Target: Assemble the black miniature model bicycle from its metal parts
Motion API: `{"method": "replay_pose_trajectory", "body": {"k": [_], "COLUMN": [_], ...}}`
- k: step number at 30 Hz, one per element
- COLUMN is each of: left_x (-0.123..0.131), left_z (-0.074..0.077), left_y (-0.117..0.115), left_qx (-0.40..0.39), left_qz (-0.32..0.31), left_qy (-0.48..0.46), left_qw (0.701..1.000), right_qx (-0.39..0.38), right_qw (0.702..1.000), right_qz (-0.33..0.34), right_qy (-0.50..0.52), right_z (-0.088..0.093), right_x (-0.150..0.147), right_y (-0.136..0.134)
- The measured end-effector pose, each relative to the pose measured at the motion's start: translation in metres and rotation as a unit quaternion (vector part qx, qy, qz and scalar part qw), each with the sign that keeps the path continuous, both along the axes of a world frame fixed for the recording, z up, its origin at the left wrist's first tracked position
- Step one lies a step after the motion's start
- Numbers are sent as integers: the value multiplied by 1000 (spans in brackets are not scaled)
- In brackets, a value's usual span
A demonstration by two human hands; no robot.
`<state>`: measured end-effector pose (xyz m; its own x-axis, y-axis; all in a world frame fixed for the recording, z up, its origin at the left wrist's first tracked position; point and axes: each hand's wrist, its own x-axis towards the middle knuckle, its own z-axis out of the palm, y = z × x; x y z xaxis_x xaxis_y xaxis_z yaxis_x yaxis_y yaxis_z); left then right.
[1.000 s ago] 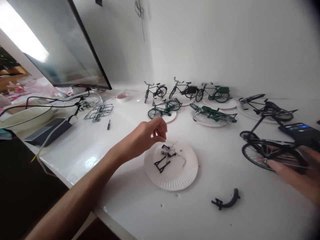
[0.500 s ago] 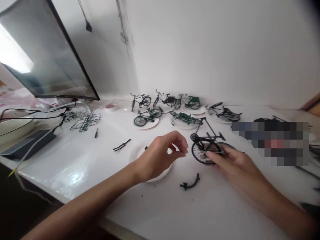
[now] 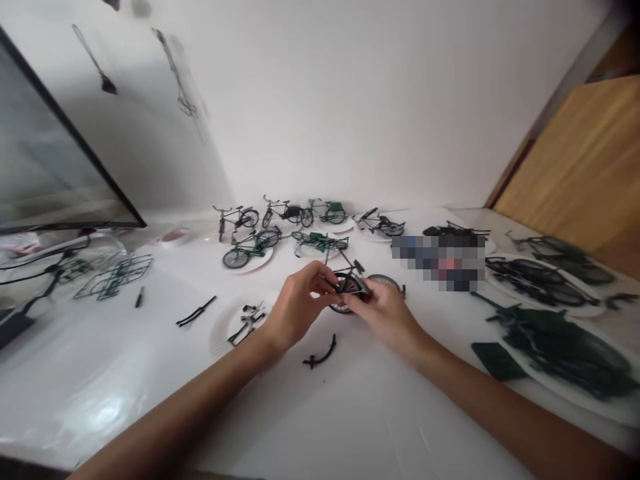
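Note:
My left hand (image 3: 298,307) and my right hand (image 3: 384,315) meet over a small black model bicycle (image 3: 350,280) in the middle of the white table. Both pinch at its front wheel, fingers curled around the rim. Just left of my left hand lies a white paper plate (image 3: 223,325) with small black and silver parts (image 3: 247,320) on it. A curved black mudguard piece (image 3: 321,355) rests on the table below my hands. A thin black fork-like part (image 3: 196,311) lies further left.
Several green and black model bicycles (image 3: 251,245) stand on plates along the back wall. More dark bicycles (image 3: 555,337) lie at the right. A monitor (image 3: 45,167), cables and green wire frames (image 3: 113,279) occupy the left. A wooden panel (image 3: 580,160) rises at right.
My view has swung to the right. My left hand left the plate and came to the black bicycle, which my right hand brought toward the table's middle. Both hands now grip its wheel.

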<state>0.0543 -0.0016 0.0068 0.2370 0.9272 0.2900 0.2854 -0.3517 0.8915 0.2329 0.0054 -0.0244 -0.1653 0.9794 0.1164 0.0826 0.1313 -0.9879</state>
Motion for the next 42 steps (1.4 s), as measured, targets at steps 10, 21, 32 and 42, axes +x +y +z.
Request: {"method": "replay_pose_trajectory", "body": {"k": [10,21,32,42], "left_x": [-4,-8,-9,-8], "left_z": [-9,-11,-9,-12], "left_y": [6,6,3,1], "left_qx": [-19,-1,16,-15], "left_qz": [-7,-31,11,6], "left_qy": [-1,21,71,50], "left_qw": [1000,999,997,999], "right_qx": [45,48,38,41], "right_qw": [999,999,999,999], "right_qz": [3,18,23,22], "right_qy": [-3,-13,-15,-11], "right_z": [-5,-6,-4,-1], "right_x": [-1,-1,-4,-5], "right_y": [-1,-3,-3,-5]}}
